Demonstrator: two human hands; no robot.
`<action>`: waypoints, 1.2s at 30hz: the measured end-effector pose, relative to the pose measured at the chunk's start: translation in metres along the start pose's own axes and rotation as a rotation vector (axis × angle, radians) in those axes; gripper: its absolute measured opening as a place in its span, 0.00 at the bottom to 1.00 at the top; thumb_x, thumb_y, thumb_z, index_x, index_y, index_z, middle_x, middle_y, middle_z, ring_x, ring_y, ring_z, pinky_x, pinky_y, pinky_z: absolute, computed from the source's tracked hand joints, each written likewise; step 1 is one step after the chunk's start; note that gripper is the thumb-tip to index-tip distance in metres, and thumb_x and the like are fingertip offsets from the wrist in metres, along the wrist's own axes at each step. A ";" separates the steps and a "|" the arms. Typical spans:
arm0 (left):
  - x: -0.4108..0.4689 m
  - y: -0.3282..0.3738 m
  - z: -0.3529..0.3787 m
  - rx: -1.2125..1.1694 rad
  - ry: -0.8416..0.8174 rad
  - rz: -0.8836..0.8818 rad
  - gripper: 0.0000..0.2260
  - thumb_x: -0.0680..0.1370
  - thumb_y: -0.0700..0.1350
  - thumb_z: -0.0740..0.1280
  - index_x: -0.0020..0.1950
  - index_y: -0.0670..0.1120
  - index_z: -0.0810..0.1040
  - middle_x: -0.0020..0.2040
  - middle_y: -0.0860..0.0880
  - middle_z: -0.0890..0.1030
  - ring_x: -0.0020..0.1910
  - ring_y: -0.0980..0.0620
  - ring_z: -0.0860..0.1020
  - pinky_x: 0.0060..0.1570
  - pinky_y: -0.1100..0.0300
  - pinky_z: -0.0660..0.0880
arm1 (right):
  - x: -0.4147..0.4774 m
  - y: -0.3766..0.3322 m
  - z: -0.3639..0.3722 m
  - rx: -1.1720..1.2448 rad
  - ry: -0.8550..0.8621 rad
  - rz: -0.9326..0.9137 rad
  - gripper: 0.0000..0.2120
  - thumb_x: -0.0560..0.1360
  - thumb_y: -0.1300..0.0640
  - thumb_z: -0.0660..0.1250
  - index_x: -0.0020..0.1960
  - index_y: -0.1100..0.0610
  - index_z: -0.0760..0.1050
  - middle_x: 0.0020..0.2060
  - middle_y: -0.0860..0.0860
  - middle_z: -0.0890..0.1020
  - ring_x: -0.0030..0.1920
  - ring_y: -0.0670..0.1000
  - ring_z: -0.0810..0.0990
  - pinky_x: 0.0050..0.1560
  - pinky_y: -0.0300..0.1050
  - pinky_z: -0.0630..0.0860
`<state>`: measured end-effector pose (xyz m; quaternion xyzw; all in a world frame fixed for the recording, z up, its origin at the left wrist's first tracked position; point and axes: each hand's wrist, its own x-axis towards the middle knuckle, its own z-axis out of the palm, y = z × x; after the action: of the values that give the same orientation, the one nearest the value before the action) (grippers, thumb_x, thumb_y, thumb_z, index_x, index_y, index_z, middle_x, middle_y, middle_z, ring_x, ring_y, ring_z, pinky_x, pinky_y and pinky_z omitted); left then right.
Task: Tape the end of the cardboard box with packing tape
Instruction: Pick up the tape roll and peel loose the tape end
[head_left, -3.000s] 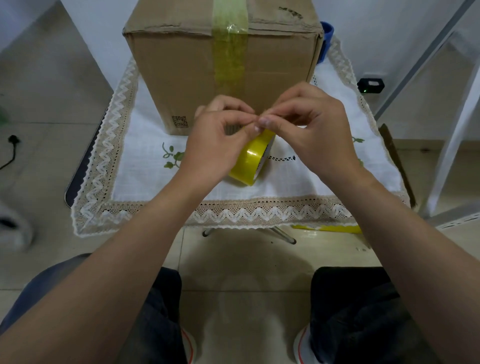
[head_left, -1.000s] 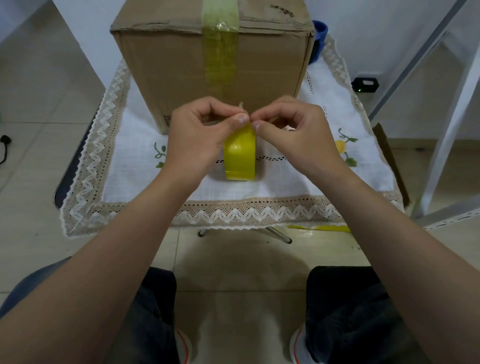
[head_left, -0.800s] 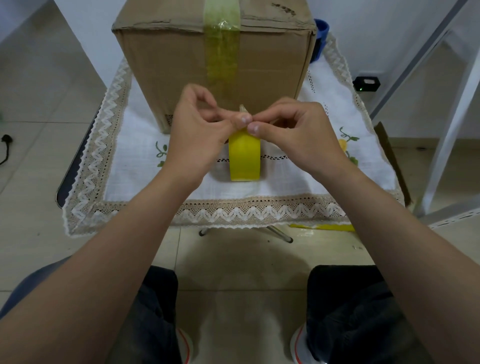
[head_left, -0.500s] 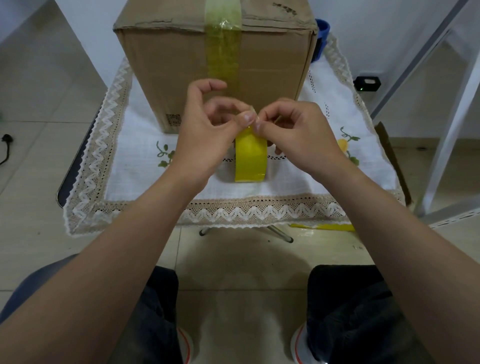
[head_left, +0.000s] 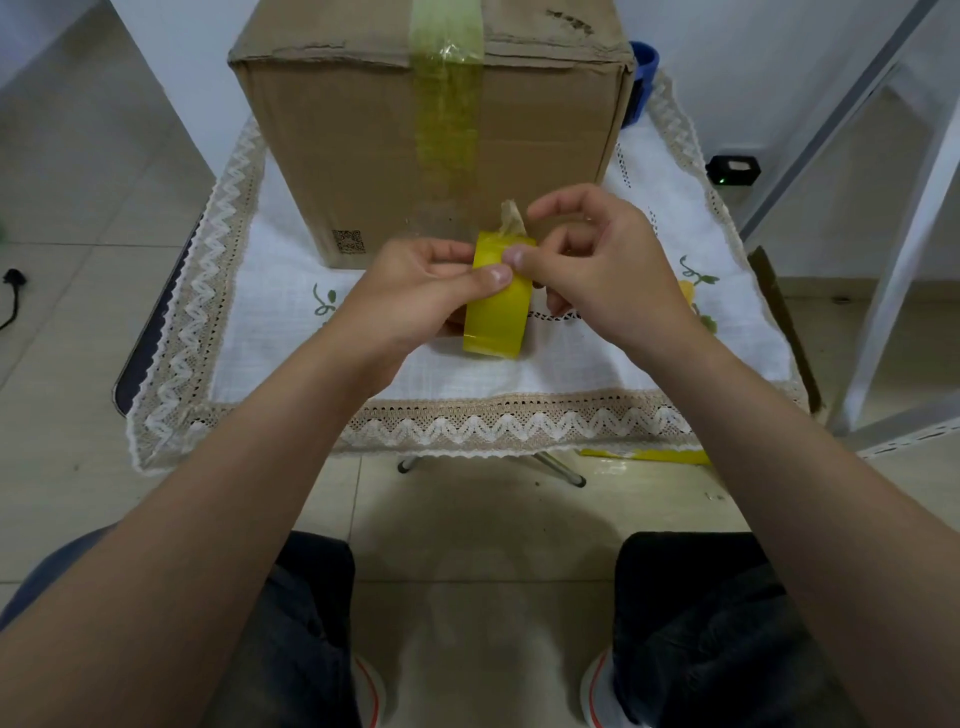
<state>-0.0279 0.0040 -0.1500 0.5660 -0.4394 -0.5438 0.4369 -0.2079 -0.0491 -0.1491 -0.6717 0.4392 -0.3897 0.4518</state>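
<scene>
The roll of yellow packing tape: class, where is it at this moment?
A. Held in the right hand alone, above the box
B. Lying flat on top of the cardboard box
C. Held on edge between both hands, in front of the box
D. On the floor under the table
C: the roll of yellow packing tape stands on edge between the left hand and right hand, in front of the cardboard box.

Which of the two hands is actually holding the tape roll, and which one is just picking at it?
The left hand holds the yellow tape roll, thumb pressed on its outer face. The right hand only picks near the crumpled loose end.
</scene>
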 end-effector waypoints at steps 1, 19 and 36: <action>-0.001 0.000 0.001 -0.008 -0.012 -0.016 0.07 0.78 0.42 0.74 0.56 0.45 0.82 0.50 0.46 0.90 0.52 0.49 0.88 0.53 0.54 0.85 | 0.001 0.000 -0.001 0.002 0.014 0.005 0.14 0.75 0.60 0.78 0.56 0.57 0.77 0.31 0.55 0.78 0.26 0.50 0.75 0.30 0.43 0.76; -0.005 0.003 0.008 0.126 -0.097 -0.016 0.05 0.79 0.38 0.72 0.54 0.43 0.83 0.49 0.39 0.88 0.47 0.45 0.87 0.56 0.49 0.83 | 0.002 -0.012 -0.006 -0.075 -0.119 -0.010 0.15 0.83 0.57 0.66 0.38 0.58 0.80 0.22 0.41 0.69 0.24 0.41 0.65 0.30 0.33 0.63; -0.005 0.002 0.015 0.076 -0.007 -0.026 0.12 0.83 0.47 0.68 0.41 0.45 0.81 0.29 0.55 0.80 0.27 0.58 0.78 0.43 0.56 0.77 | 0.002 -0.012 -0.013 0.080 -0.179 -0.006 0.06 0.81 0.61 0.70 0.47 0.61 0.84 0.22 0.45 0.68 0.24 0.46 0.61 0.25 0.38 0.59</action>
<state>-0.0426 0.0079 -0.1471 0.5859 -0.4539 -0.5344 0.4063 -0.2165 -0.0516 -0.1334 -0.6865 0.3792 -0.3466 0.5146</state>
